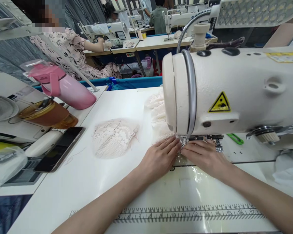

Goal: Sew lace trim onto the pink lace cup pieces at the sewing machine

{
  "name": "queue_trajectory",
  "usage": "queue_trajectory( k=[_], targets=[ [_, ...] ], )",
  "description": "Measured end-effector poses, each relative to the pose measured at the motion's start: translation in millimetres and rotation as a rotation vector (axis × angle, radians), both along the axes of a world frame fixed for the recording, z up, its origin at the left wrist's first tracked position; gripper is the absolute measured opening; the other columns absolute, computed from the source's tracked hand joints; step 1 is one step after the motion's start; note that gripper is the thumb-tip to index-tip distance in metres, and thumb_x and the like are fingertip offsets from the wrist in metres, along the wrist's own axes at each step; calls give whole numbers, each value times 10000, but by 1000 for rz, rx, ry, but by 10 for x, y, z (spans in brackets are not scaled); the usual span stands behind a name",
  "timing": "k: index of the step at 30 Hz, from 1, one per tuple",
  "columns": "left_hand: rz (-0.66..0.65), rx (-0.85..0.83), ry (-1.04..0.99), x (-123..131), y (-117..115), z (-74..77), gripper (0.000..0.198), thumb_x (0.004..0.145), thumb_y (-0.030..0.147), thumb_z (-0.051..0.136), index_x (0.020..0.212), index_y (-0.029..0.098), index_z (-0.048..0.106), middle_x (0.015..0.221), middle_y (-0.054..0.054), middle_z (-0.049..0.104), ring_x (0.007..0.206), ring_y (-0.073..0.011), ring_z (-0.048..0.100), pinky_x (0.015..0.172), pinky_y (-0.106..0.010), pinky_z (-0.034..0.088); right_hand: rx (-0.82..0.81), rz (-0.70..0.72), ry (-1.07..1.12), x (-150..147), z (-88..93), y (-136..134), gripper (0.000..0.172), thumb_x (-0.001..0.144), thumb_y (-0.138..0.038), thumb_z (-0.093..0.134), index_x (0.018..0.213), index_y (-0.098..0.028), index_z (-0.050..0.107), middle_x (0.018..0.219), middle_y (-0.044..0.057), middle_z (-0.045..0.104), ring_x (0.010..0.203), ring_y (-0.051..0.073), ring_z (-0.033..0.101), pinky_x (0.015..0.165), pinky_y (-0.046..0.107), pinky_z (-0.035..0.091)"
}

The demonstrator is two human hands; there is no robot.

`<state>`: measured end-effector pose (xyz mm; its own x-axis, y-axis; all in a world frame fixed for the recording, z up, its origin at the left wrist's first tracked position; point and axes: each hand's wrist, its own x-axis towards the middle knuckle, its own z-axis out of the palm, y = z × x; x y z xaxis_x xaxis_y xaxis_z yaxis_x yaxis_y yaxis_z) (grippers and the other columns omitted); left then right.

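A white sewing machine (234,94) stands in front of me, its head over a strip of white lace fabric (184,140) at the needle area. My left hand (161,156) presses its fingers together on the lace from the left, by the presser foot. From the right, my right hand (205,157) grips the same lace with closed fingers. Both sets of fingertips are close together, partly hidden under the machine head. More pale ruffled lace (157,110) extends behind the machine head on the left. A separate lace piece (116,138) with loose threads lies flat on the table.
Left of me are a pink bottle (68,86), a brown cup (46,112) and a phone (60,149). Green thread snips (235,139) lie behind my right hand. A printed ruler (190,213) runs along the front edge. Another person (73,48) sews beyond.
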<state>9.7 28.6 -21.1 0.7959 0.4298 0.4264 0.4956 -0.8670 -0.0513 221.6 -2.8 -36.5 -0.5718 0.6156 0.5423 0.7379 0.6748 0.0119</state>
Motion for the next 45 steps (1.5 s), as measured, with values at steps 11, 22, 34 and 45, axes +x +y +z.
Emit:
queue_trajectory(
  k=[11, 22, 34, 45],
  targets=[
    [12, 1, 24, -14, -4, -22, 292, 956, 152, 419, 1159, 65, 611, 1212, -115, 635, 1164, -229, 581, 1004, -377, 501, 19, 21, -35, -25, 52, -26, 280, 863, -7, 464, 1000, -187, 629, 920, -23, 711, 933, 124, 605, 764, 280, 393],
    [54, 49, 43, 10, -22, -45, 321, 928, 108, 395, 1176, 54, 592, 1222, -131, 626, 1176, -229, 575, 981, -374, 514, 43, -7, -83, -18, 65, -19, 309, 861, 2, 431, 1016, -185, 623, 970, -14, 709, 924, 117, 605, 755, 277, 377],
    [109, 93, 89, 65, -74, -58, 336, 909, 113, 427, 1190, 21, 586, 1239, -168, 609, 1158, -265, 586, 955, -387, 521, -49, -41, -83, 51, 5, 4, 367, 858, -5, 419, 1065, -222, 629, 1037, 34, 683, 939, 150, 600, 815, 295, 453],
    [145, 75, 67, 103, -125, -60, 310, 950, 187, 456, 1205, 61, 580, 1217, -165, 624, 1158, -278, 584, 925, -397, 531, -99, -66, 120, 90, 103, 98, 182, 920, -234, 509, 970, -244, 684, 860, 16, 707, 673, 134, 621, 646, 267, 493]
  ],
)
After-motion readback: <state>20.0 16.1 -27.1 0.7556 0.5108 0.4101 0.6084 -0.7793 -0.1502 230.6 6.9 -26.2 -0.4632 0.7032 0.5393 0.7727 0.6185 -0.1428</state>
